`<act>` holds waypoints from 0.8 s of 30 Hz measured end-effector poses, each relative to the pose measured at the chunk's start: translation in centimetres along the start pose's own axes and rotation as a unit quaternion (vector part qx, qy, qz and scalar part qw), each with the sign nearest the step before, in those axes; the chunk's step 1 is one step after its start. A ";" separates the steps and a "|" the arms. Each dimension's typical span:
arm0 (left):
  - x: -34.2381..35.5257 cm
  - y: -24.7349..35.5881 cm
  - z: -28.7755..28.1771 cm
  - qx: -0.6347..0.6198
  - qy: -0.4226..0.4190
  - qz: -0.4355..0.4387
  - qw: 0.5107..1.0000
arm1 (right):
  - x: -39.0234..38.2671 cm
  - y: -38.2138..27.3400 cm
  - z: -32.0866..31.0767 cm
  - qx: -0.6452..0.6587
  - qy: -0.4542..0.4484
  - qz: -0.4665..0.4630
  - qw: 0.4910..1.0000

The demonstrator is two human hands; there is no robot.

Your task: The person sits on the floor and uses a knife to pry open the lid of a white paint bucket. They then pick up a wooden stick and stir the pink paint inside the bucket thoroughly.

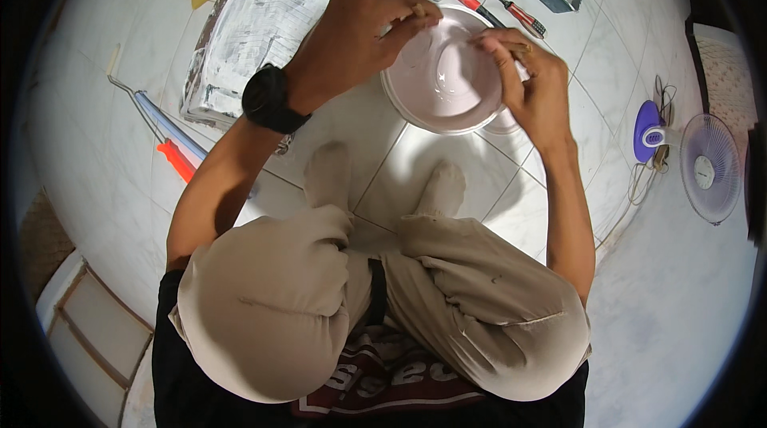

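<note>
A person squats on a white tiled floor (120,108), knees in beige trousers filling the lower middle of the view, both bare hands working at a round, shallow white plastic bowl (442,77) that sits on the tiles just ahead of the socked feet. The left hand (359,33), with a black wristwatch (268,98) on its wrist, reaches across the bowl's far rim, fingers curled and pinched together at the top edge. The right hand (527,81) grips the bowl's right rim, fingers closed narrowly over it. Whether either hand pinches something small besides the rim cannot be told. Left of the bowl lies a paint-smeared white rectangular board (248,25). A red-handled screwdriver (523,17) rests beyond the bowl. Near the floor's right edge stands a small purple-and-white electric fan (707,164).
</note>
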State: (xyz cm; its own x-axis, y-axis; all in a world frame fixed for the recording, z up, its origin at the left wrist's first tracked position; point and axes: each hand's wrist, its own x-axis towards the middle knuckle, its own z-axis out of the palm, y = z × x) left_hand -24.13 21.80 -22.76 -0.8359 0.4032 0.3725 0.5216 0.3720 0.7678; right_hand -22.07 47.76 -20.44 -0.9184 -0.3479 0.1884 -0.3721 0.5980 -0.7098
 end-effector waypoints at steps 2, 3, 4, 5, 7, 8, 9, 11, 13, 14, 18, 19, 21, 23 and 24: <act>-0.3 0.2 0.2 0.051 0.035 0.018 0.998 | -0.6 0.4 -0.2 -0.047 -0.035 0.021 0.998; -0.9 0.2 0.1 0.031 -0.005 -0.001 0.999 | -1.3 0.5 -0.2 -0.071 -0.052 0.031 0.996; -1.6 0.1 0.0 0.012 -0.044 -0.018 0.999 | -2.3 0.1 0.1 -0.121 -0.113 0.033 0.986; -2.1 0.0 -0.3 -0.007 -0.084 -0.036 0.996 | -3.0 -0.8 0.3 -0.054 -0.167 0.080 0.981; -1.4 -0.2 -0.6 -0.042 -0.067 -0.026 0.997 | -2.5 -0.7 0.7 0.054 -0.126 0.061 0.989; -0.6 0.2 -0.5 -0.029 -0.038 -0.016 0.999 | -1.6 0.0 0.6 0.052 -0.067 0.043 0.995; -0.1 0.5 -0.4 -0.016 -0.009 -0.006 1.000 | -0.8 0.5 0.4 0.049 -0.008 0.025 0.998; -0.4 0.0 0.0 0.054 -0.015 0.016 0.998 | -0.4 0.0 0.2 -0.027 -0.001 0.035 0.999; -0.9 -0.2 0.1 0.041 -0.053 -0.002 0.998 | -1.8 0.1 0.0 -0.099 -0.060 0.037 0.993; -1.5 -0.3 -0.1 -0.006 -0.088 -0.031 0.996 | -2.7 -0.3 0.4 -0.094 -0.134 0.059 0.985; -0.6 -0.7 -0.1 -0.042 -0.021 -0.006 0.999 | -0.9 0.0 0.8 0.058 -0.044 0.043 0.996; -0.4 -0.6 0.0 -0.016 0.015 0.023 1.000 | 0.2 0.5 0.6 0.053 0.015 0.011 0.998; -0.9 -0.5 0.0 0.022 -0.017 0.011 1.000 | 0.2 0.1 0.1 -0.039 -0.024 0.031 0.998; -2.2 -1.3 0.3 0.037 -0.091 0.002 0.995 | -1.8 0.6 0.0 -0.126 -0.094 0.001 0.988; -3.0 -1.7 0.3 -0.015 -0.095 -0.023 0.995 | -3.0 0.3 0.7 -0.115 -0.145 0.020 0.982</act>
State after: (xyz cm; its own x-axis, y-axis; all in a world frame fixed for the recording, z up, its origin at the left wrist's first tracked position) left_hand -22.48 20.24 -25.35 -0.8096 0.5380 0.2347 0.4765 0.3688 0.7981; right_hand -19.30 48.46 -21.66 -0.8682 -0.4924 -0.0618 -0.3880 0.7511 -0.5341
